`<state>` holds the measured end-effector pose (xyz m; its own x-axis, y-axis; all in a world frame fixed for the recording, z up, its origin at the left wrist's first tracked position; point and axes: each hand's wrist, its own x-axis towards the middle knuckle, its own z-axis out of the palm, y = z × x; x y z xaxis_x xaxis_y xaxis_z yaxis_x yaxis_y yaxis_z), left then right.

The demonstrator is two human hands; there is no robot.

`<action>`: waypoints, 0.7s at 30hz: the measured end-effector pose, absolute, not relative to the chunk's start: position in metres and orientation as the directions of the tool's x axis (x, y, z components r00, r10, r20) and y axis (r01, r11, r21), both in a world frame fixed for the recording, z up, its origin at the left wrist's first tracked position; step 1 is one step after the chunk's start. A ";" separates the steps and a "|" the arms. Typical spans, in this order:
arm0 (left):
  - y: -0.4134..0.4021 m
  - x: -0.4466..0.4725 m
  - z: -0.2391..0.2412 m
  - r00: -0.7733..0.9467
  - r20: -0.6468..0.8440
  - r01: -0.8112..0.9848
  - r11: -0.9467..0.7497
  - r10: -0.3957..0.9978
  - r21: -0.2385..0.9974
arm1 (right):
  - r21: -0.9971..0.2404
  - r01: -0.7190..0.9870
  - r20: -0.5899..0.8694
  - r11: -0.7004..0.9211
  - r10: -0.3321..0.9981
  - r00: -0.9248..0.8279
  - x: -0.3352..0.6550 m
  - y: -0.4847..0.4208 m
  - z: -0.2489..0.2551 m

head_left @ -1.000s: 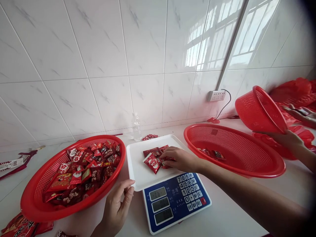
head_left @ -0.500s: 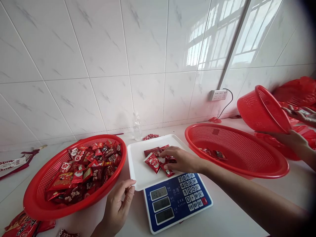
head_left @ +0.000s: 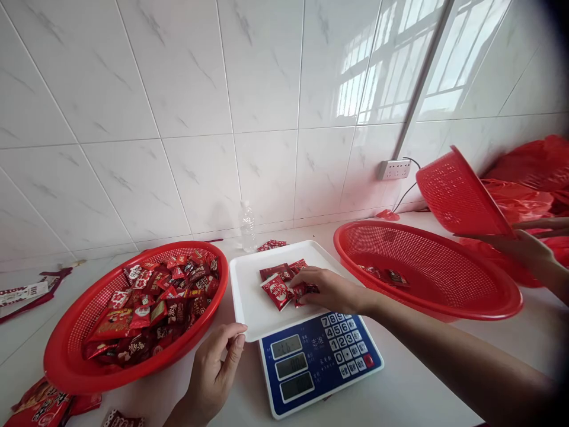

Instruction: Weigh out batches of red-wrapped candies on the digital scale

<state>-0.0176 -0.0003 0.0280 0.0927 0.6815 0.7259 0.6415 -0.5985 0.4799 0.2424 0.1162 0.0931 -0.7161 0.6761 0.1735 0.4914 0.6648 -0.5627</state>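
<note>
Left hand (head_left: pixel 216 370): thumb and fingers pinching near left corner of white tray (head_left: pixel 251 311). Right hand (head_left: pixel 335 290): fingers curled down onto red packets (head_left: pixel 277 290) near tray's middle; cannot tell whether any packet is gripped. Packets clustered, some overlapping. Tray sits on blue-faced scale (head_left: pixel 316 347), keypad and displays exposed. Left of tray: heaped basket (head_left: pixel 66 350), red, full of wrapped packets. Right: wide basket (head_left: pixel 448 279), red, few packets inside. Co-worker's hand (head_left: pixel 528 248) supports tilted basket (head_left: pixel 457 193) beyond.
</note>
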 end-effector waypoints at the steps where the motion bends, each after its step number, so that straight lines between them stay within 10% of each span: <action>1: 0.000 -0.018 0.028 0.093 0.728 0.641 -0.601 0.679 0.478 | -0.580 0.504 0.189 0.640 0.708 -0.681 0.243 0.119 0.091; 8: 0.002 -0.017 0.028 0.103 0.728 0.645 -0.603 0.677 0.469 | -0.615 0.599 0.282 0.513 0.852 -0.440 0.238 0.146 0.077; 21: 0.001 -0.018 0.027 0.102 0.727 0.642 -0.603 0.679 0.473 | -0.430 0.689 0.308 0.584 0.812 -0.496 0.247 0.132 0.083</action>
